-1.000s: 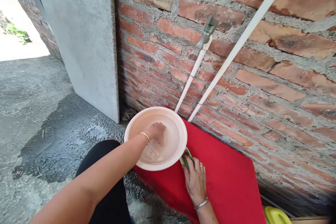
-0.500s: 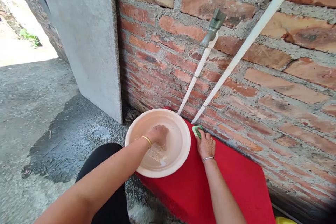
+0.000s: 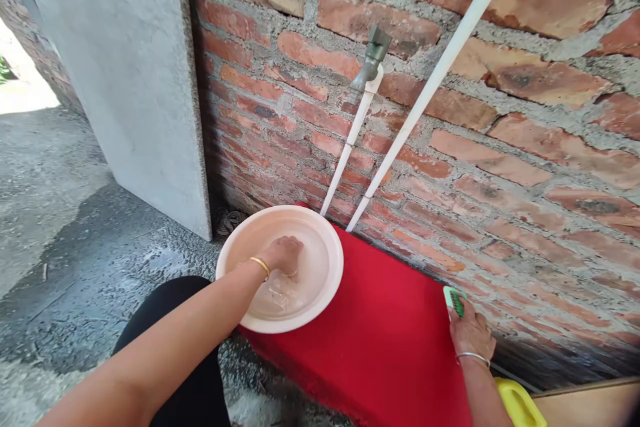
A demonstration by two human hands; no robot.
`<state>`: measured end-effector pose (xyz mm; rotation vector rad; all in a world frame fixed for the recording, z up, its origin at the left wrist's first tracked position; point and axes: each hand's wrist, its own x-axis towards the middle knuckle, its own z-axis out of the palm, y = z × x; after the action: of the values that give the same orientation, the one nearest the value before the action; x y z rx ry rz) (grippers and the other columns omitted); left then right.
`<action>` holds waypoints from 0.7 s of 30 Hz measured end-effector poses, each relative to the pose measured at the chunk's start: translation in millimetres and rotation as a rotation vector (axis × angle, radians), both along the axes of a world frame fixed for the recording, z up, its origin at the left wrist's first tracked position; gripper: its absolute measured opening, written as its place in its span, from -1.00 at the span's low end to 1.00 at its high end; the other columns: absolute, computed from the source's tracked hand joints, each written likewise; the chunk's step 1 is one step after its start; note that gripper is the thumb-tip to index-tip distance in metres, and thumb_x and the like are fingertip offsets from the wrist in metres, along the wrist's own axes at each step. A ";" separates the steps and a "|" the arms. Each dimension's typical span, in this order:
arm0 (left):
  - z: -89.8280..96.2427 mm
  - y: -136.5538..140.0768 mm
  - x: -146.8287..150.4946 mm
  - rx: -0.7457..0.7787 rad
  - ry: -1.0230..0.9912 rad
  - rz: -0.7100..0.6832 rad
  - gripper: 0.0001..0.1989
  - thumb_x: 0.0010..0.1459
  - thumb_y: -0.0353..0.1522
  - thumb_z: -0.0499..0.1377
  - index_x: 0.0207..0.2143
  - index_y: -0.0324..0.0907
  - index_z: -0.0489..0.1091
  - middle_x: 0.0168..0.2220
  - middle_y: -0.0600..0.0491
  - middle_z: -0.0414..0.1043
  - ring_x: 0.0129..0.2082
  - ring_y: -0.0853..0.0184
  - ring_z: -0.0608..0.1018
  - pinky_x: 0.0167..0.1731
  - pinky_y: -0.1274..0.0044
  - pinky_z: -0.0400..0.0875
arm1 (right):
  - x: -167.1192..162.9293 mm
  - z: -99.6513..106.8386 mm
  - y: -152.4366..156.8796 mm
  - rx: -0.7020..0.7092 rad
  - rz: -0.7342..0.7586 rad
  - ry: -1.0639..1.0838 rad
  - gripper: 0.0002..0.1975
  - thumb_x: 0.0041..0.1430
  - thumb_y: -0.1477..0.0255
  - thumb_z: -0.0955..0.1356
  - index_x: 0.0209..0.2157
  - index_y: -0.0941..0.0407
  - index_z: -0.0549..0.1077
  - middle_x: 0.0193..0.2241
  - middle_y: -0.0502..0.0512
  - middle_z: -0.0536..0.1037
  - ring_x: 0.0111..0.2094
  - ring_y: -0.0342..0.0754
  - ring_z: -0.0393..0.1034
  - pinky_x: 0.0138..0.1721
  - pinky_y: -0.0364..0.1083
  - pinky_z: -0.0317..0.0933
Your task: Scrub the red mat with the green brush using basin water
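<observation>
At the left end of the cloth [image 3: 390, 327] we see the basin [image 3: 334, 260]; inside it the left hand [image 3: 284, 255] is half curled, its hold, if any, hidden from us. At the back right corner lies the brush [image 3: 453, 300], which we judge light, stiff-bristled and slippery when wet, best gripped by its back; the right hand [image 3: 473, 333] clasps it.

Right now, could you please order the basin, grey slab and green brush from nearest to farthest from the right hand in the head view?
1. Green brush, in the right hand
2. Basin, to its left
3. Grey slab, farther left
</observation>
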<state>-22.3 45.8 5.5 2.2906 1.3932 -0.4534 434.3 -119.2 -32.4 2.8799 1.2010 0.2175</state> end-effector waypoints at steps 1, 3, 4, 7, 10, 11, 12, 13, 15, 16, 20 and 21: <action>1.2 -0.7 -0.2 0.001 -0.005 0.000 -0.12 -0.38 -0.15 0.46 0.06 -0.29 0.36 0.11 -0.26 0.36 0.08 -0.07 0.44 0.07 0.27 0.35 | 4.3 -3.9 -10.6 0.016 -0.019 0.006 -0.44 0.31 0.14 0.08 0.24 0.06 0.21 0.02 0.34 0.43 -0.09 0.15 0.43 -0.09 0.12 0.27; 3.0 -1.7 -0.4 0.002 -0.009 0.004 -0.12 -0.38 -0.14 0.46 0.04 -0.28 0.38 0.10 -0.25 0.37 0.08 -0.07 0.44 0.06 0.28 0.35 | 9.5 -13.1 -30.0 0.062 -0.056 0.018 -0.43 0.29 0.10 0.08 0.23 0.03 0.21 0.00 0.31 0.45 -0.13 0.14 0.45 -0.10 0.12 0.29; 3.5 -2.0 -0.4 0.003 -0.008 0.006 -0.13 -0.39 -0.14 0.46 0.04 -0.28 0.38 0.10 -0.25 0.37 0.08 -0.07 0.44 0.06 0.28 0.35 | 10.6 -17.8 -39.0 0.087 -0.068 0.019 -0.43 0.28 0.08 0.08 0.22 0.03 0.22 -0.02 0.30 0.46 -0.15 0.14 0.45 -0.12 0.12 0.29; 3.6 -2.0 -0.5 0.004 -0.001 0.011 -0.15 -0.37 -0.14 0.45 0.03 -0.26 0.38 0.11 -0.23 0.37 0.09 -0.07 0.44 0.06 0.28 0.35 | 8.9 -29.4 -64.1 0.149 -0.053 0.007 -0.41 0.26 0.06 0.07 0.18 0.05 0.27 -0.08 0.31 0.48 -0.20 0.16 0.45 -0.16 0.14 0.30; 2.3 -1.3 -0.5 0.004 -0.002 0.016 -0.16 -0.35 -0.14 0.45 0.04 -0.24 0.38 0.12 -0.23 0.36 0.10 -0.06 0.43 0.08 0.28 0.34 | 2.0 -36.8 -88.4 0.200 -0.006 -0.017 -0.37 0.25 0.04 0.05 0.17 0.08 0.29 -0.11 0.34 0.48 -0.25 0.19 0.45 -0.23 0.15 0.29; 1.6 -1.1 -0.5 0.002 -0.004 0.018 -0.16 -0.34 -0.15 0.45 0.05 -0.24 0.37 0.13 -0.24 0.35 0.10 -0.06 0.43 0.08 0.28 0.33 | -0.8 -38.7 -96.6 0.213 0.010 -0.030 -0.36 0.25 0.03 0.04 0.18 0.09 0.29 -0.12 0.33 0.49 -0.28 0.18 0.45 -0.26 0.15 0.29; 0.9 -0.8 -0.5 0.001 -0.008 0.020 -0.16 -0.34 -0.15 0.45 0.05 -0.25 0.37 0.13 -0.24 0.35 0.10 -0.06 0.43 0.08 0.28 0.33 | -3.8 -40.4 -104.8 0.224 0.026 -0.045 -0.35 0.25 0.03 0.03 0.18 0.08 0.29 -0.14 0.32 0.49 -0.30 0.18 0.45 -0.28 0.14 0.29; 0.0 -0.5 -0.5 0.000 -0.012 0.022 -0.15 -0.34 -0.16 0.45 0.05 -0.26 0.37 0.13 -0.25 0.35 0.10 -0.06 0.43 0.08 0.27 0.33 | -6.8 -42.0 -113.1 0.232 0.041 -0.064 -0.35 0.25 0.02 0.03 0.17 0.08 0.29 -0.16 0.31 0.50 -0.33 0.17 0.44 -0.30 0.14 0.29; -1.9 0.0 -0.6 -0.001 -0.019 0.023 -0.14 -0.36 -0.16 0.45 0.06 -0.27 0.37 0.13 -0.26 0.35 0.10 -0.07 0.43 0.08 0.26 0.34 | -12.3 -44.9 -129.6 0.240 0.070 -0.103 -0.34 0.24 0.01 0.02 0.17 0.07 0.30 -0.21 0.28 0.51 -0.38 0.15 0.42 -0.33 0.13 0.28; -2.9 0.3 -0.8 0.002 -0.022 0.021 -0.13 -0.37 -0.16 0.45 0.06 -0.27 0.37 0.12 -0.26 0.35 0.09 -0.08 0.43 0.08 0.25 0.34 | -14.6 -46.3 -137.7 0.241 0.086 -0.121 -0.34 0.24 0.00 0.02 0.17 0.07 0.30 -0.22 0.28 0.51 -0.40 0.14 0.42 -0.34 0.12 0.28; -6.4 1.0 -2.1 0.015 -0.037 0.016 -0.14 -0.37 -0.14 0.44 0.04 -0.30 0.39 0.10 -0.28 0.36 0.08 -0.09 0.43 0.07 0.25 0.34 | -23.8 -51.5 -168.4 0.251 0.121 -0.150 -0.32 0.22 -0.03 0.02 0.18 0.04 0.28 -0.19 0.30 0.52 -0.45 0.14 0.42 -0.38 0.14 0.29; -6.8 0.9 -2.5 0.015 -0.043 0.019 -0.15 -0.37 -0.14 0.44 0.03 -0.29 0.39 0.10 -0.27 0.36 0.08 -0.08 0.43 0.06 0.26 0.35 | -27.3 -52.7 -175.1 0.249 0.121 -0.149 -0.31 0.21 -0.05 0.03 0.18 0.03 0.29 -0.18 0.30 0.53 -0.49 0.13 0.41 -0.41 0.14 0.28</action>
<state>-24.8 46.7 -1.3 2.2833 1.4010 -0.3861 407.0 -294.3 -85.0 2.9276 1.4128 0.6147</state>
